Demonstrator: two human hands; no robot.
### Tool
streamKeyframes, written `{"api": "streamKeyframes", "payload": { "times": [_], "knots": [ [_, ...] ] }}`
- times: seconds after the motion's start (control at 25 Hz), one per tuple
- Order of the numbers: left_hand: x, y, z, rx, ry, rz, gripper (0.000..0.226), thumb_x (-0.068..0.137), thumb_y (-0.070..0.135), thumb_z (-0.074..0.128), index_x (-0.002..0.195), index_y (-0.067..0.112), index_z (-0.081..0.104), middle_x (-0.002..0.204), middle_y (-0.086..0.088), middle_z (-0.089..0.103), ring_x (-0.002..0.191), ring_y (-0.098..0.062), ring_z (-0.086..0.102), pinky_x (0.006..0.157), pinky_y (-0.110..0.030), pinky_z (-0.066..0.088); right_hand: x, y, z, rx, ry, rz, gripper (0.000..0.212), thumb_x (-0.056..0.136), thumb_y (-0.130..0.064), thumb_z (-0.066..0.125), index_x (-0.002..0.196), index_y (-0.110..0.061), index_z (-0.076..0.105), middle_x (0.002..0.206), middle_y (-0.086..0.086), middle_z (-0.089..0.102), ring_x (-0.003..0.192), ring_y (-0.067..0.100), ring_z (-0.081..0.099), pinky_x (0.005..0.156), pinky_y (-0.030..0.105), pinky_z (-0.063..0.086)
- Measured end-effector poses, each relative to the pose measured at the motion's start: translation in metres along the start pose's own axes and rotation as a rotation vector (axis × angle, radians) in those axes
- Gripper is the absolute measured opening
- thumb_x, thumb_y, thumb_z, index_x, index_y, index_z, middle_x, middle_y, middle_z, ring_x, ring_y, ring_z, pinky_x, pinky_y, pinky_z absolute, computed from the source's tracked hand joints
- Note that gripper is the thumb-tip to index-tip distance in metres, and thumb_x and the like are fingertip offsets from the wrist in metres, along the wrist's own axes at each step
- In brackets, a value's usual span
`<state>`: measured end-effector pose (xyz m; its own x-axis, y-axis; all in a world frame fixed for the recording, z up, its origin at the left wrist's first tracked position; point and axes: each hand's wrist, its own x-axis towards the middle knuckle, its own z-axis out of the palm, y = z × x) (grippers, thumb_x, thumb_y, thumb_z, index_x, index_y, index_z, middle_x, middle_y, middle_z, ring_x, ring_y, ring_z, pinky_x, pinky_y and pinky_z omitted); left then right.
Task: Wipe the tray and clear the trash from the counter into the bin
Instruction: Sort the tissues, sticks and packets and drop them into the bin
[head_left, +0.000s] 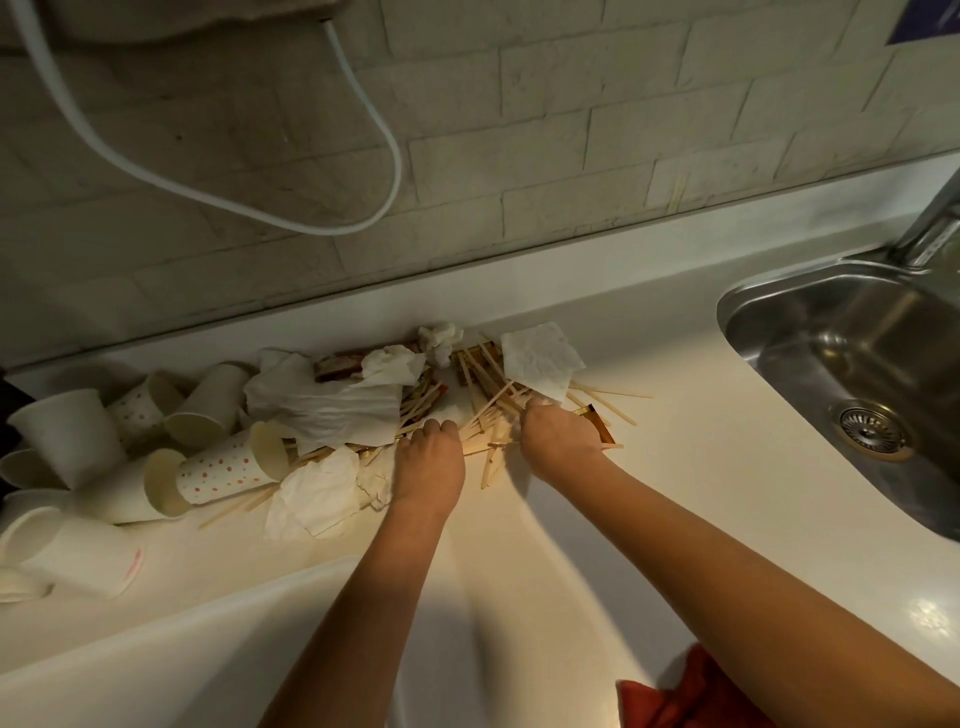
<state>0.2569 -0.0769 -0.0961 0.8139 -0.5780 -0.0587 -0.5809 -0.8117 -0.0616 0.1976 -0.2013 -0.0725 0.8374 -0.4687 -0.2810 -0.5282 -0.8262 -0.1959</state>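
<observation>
- The trash is heaped on the counter (675, 467) against the tiled wall, from 9 o'clock to the centre of the view; the sink (852, 374) lies at 3 o'clock. No tray or bin is seen.
- The left hand (428, 457) is laid on the wooden stirrers (488, 410) at the centre of the heap, fingers curled down into them; whether any are actually gripped cannot be told.
- The right hand (558, 431), just beside at 3 o'clock of the left, is curled likewise over stirrers and paper; its grip is hidden too.
- The stirrers are judged light, stiff and prone to scatter, so they are best raked together and taken as a bundle at mid-length between both hands.
- The crumpled napkins (332, 405) at 10 o'clock are soft and compressible; they can be bunched and used to cushion the bundle.
- The paper cups (228, 467) at 9 o'clock are light and easily crushed; they are best nested and lifted by the walls.
</observation>
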Motion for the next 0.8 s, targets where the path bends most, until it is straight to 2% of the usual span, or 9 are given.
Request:
{"api": "streamKeyframes", "payload": {
  "times": [0.16,0.4,0.52,0.6,0.68,0.8],
  "knots": [
    [-0.004,-0.005,-0.007,-0.045,-0.022,-0.036,0.032,0.091,0.001,0.035,0.12,0.01,0.044,0.116,-0.009,0.061,0.109,-0.025,0.057,0.092,-0.034,0.04,-0.006,0.002,0.003,0.01,-0.002,-0.004,0.019,0.096,-0.012,0.041,0.113,-0.007,0.047,0.102,0.009,0.063,0.084,0.023,0.058,0.066,0.033,0.048],
    [-0.012,-0.011,-0.025,-0.253,-0.124,-0.127,0.033,0.089,0.001,0.038,0.119,0.009,0.048,0.11,-0.014,0.06,0.097,-0.032,0.06,0.069,-0.033,0.042,-0.016,0.011,0.003,0.155,-0.043,0.037,0.015,0.094,-0.01,0.04,0.106,-0.007,0.049,0.095,0.009,0.057,0.082,0.024,0.055,0.063,0.032,0.043],
    [-0.02,-0.011,-0.03,-0.389,-0.102,-0.147,0.029,0.093,0.007,0.037,0.119,0.007,0.05,0.11,-0.016,0.058,0.096,-0.033,0.059,0.069,-0.034,0.042,-0.02,0.019,0.006,0.199,-0.034,0.02,0.018,0.095,-0.009,0.038,0.105,-0.004,0.051,0.086,0.006,0.05,0.077,0.021,0.051,0.057,0.029,0.039],
    [-0.025,-0.008,-0.029,-0.484,-0.081,-0.133,0.026,0.096,0.011,0.035,0.116,0.007,0.051,0.11,-0.016,0.058,0.096,-0.032,0.058,0.072,-0.035,0.044,-0.024,0.023,0.006,0.302,-0.01,0.039,0.018,0.096,-0.009,0.037,0.105,-0.005,0.051,0.085,0.006,0.052,0.076,0.021,0.053,0.059,0.028,0.04],
    [-0.027,-0.006,-0.025,-0.604,-0.098,-0.136,0.025,0.096,0.012,0.035,0.111,0.005,0.053,0.107,-0.014,0.059,0.093,-0.031,0.055,0.077,-0.036,0.046,-0.028,0.026,0.006,0.336,0.016,0.027,0.021,0.098,-0.011,0.034,0.106,-0.003,0.052,0.084,0.006,0.053,0.073,0.02,0.052,0.054,0.023,0.037],
    [-0.024,-0.006,-0.017,-0.756,-0.146,-0.195,0.025,0.094,0.011,0.035,0.105,0.003,0.056,0.094,-0.008,0.054,0.086,-0.027,0.05,0.072,-0.032,0.04,-0.035,0.032,0.004,0.387,0.048,0.027,0.024,0.1,-0.014,0.031,0.104,-0.003,0.052,0.076,0.002,0.049,0.062,0.013,0.047,0.047,0.021,0.029]
  ]
}}
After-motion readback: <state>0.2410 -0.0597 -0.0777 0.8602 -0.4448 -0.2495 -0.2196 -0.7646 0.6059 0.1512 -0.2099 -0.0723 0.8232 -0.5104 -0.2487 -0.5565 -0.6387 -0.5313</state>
